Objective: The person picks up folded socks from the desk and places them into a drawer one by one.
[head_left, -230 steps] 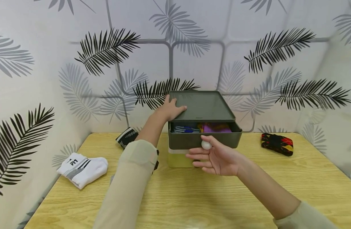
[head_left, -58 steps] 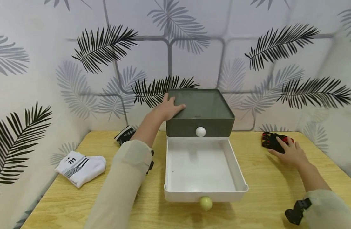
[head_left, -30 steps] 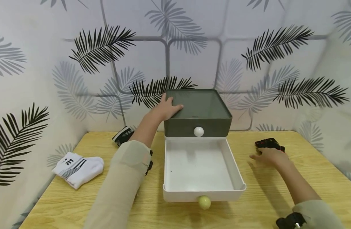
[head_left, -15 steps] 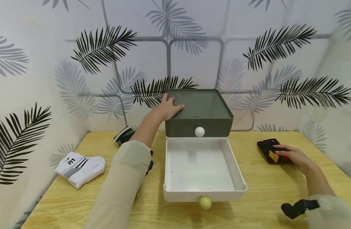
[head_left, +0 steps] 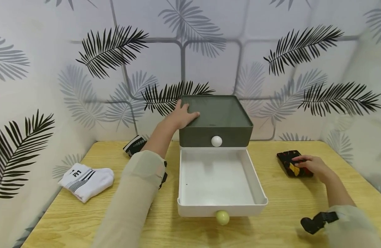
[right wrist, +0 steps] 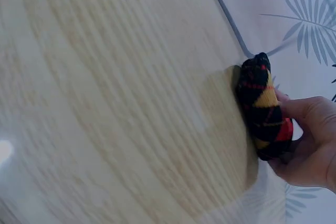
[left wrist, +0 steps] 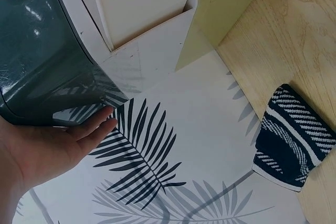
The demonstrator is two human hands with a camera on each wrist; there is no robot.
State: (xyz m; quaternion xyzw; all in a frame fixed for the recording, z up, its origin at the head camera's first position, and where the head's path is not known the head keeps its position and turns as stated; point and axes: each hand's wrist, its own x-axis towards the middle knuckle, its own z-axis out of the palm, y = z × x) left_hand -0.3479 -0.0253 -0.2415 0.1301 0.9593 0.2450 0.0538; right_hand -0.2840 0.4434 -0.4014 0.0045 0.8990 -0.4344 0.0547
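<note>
My left hand [head_left: 180, 116] rests on the top left edge of a small drawer unit [head_left: 219, 110], fingers spread; the left wrist view shows this hand [left wrist: 58, 150] with its fingers extended along the dark side. The dark grey upper drawer with a white knob [head_left: 216, 141] is closed. Below it, the white lower drawer [head_left: 261, 193] with a yellow-green knob [head_left: 222, 217] is pulled out, bare inside. At the right my right hand [head_left: 316, 166] grips a folded black, red and yellow sock [head_left: 288, 159]. In the right wrist view its thumb and fingers pinch the sock [right wrist: 265, 98].
On the left of the wooden table [head_left: 283, 213] lies a folded white sock [head_left: 88, 182] with dark stripes. A black-and-white sock [head_left: 134, 146] is behind my left forearm, partly hidden. A leaf-patterned backdrop [head_left: 215, 69] stands behind the table.
The upper drawer, earlier ajar with socks inside, has been closed and the lower drawer pulled out. My right hand has moved to the patterned sock, which has turned and shifted slightly left.
</note>
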